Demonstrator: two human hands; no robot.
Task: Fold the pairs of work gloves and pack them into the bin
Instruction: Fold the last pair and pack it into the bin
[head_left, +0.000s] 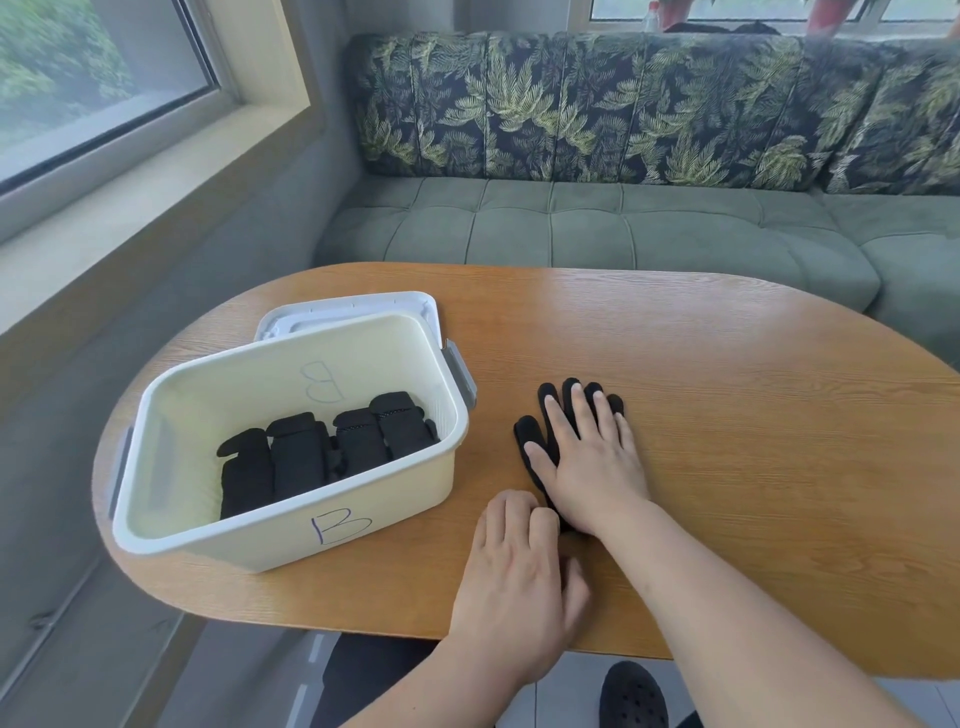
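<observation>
Curling my left grip (514, 566) at the cuff end of the black glove (525, 434), I cannot tell whether it pinches the cuff, since its fingertips are hidden. My right grip (587, 457) lies flat and open on top, pressing the glove to the counter (753, 415), I judge to smooth it before folding. Left of it the bin (260, 540) stands near, with folded pairs (322, 452) lined up inside. Its lid (353, 309) is parked behind, out of the way.
</observation>
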